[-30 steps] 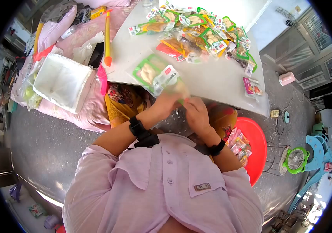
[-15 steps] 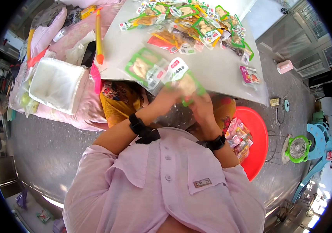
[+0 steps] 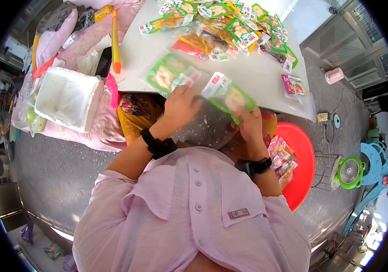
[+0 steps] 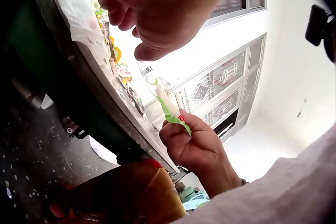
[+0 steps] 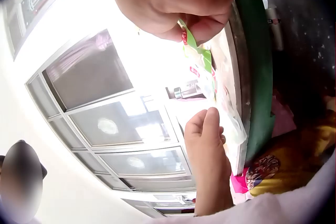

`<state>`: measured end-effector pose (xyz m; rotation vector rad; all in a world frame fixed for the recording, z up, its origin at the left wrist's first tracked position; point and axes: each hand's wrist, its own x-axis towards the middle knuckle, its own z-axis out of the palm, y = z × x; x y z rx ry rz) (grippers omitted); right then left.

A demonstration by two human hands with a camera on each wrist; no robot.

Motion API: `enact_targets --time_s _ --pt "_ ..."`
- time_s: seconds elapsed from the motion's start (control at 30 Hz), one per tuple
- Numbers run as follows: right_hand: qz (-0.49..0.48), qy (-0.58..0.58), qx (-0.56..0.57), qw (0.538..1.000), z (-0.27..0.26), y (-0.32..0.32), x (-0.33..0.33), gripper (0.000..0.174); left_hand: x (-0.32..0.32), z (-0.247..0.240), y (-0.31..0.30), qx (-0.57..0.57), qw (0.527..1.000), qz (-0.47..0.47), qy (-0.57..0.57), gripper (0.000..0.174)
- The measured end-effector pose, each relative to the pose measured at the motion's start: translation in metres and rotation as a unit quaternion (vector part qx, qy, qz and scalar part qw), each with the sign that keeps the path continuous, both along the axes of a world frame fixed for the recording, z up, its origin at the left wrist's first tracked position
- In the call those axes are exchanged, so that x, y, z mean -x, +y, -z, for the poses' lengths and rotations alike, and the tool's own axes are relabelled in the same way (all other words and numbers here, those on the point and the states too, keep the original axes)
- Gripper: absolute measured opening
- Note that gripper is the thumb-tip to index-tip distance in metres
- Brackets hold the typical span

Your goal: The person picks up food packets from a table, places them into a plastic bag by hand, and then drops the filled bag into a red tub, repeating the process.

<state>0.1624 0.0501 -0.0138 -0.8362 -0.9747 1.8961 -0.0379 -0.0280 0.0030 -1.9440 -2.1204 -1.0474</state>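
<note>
My right hand [image 3: 252, 126] pinches the lower corner of a green-edged clear food pouch [image 3: 233, 97] with pale pieces inside. The pouch is tilted over the table's near edge, its white label end pointing up and left. In the left wrist view, the right thumb and fingers close on the green end of the pouch [image 4: 167, 107]. Apart from it, my left hand [image 3: 181, 109] is bent with loosely curled fingers. Its fingertips are right by similar green-edged pouches [image 3: 166, 75] lying at the near left of the table; nothing shows in its grip.
A pile of food pouches [image 3: 237, 29] covers the table's [image 3: 253, 75] far side. One purple-red packet [image 3: 293, 85] lies near its right edge. Packets fill part of a red basin [image 3: 302, 172] on the floor at right. A white foam box [image 3: 62, 122] sits at left.
Both hands were together at the pouch's lower end. My left hand has let go and moved left toward the lying pouches; my right hand has carried the held pouch rightward.
</note>
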Motion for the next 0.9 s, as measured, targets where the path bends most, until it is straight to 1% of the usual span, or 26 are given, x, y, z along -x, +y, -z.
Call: enact_targets --time_s 0.03,0.1,0.13,0.2,0.23,0.3,0.43,0.53,0.63,0.73,0.83,0.9 --pt "-0.003 -0.013 -0.015 1.0 0.0 0.001 0.001 0.018 0.004 0.002 0.002 -0.001 1.0 -0.003 0.022 0.027" --pt "-0.005 -0.031 -0.015 0.999 -0.014 -0.003 0.005 0.009 0.009 0.003 0.006 -0.004 0.998 -0.008 0.067 0.024" --pt "-0.007 -0.04 -0.016 0.999 -0.02 -0.004 0.007 0.005 0.012 0.007 0.007 0.013 0.998 -0.019 0.054 0.022" --pt "-0.019 -0.06 -0.037 0.997 -0.016 0.0 0.008 0.003 0.016 0.014 0.01 0.044 0.998 -0.039 0.027 0.018" --pt "-0.025 -0.072 -0.046 0.996 -0.013 0.0 0.008 0.002 0.017 0.015 0.011 0.059 0.998 -0.033 0.004 0.016" --pt "-0.054 -0.069 -0.016 0.996 -0.01 0.0 0.008 0.001 0.021 0.015 0.012 0.09 0.995 -0.022 -0.042 0.012" --pt "-0.09 -0.056 0.006 0.994 -0.014 0.001 0.012 0.005 0.021 0.009 0.012 0.072 0.996 0.004 -0.059 0.007" --pt "-0.107 -0.086 0.016 0.99 -0.022 0.004 0.016 0.003 0.018 0.003 0.011 0.056 0.996 0.009 -0.068 0.007" --pt "-0.104 -0.149 0.029 0.983 -0.033 0.004 0.019 0.002 0.017 0.0 0.011 0.043 0.998 0.01 -0.053 0.006" --pt "-0.144 -0.116 0.034 0.982 -0.031 0.007 0.017 0.002 0.014 -0.004 0.011 0.043 0.999 0.006 -0.031 0.007" --pt "-0.16 -0.123 0.043 0.978 -0.022 0.01 0.015 0.002 0.011 -0.01 0.01 0.04 0.999 0.002 -0.025 0.007" --pt "-0.149 -0.083 0.052 0.984 -0.018 0.01 0.018 0.002 0.01 -0.011 0.01 0.04 0.999 -0.003 -0.016 0.007"
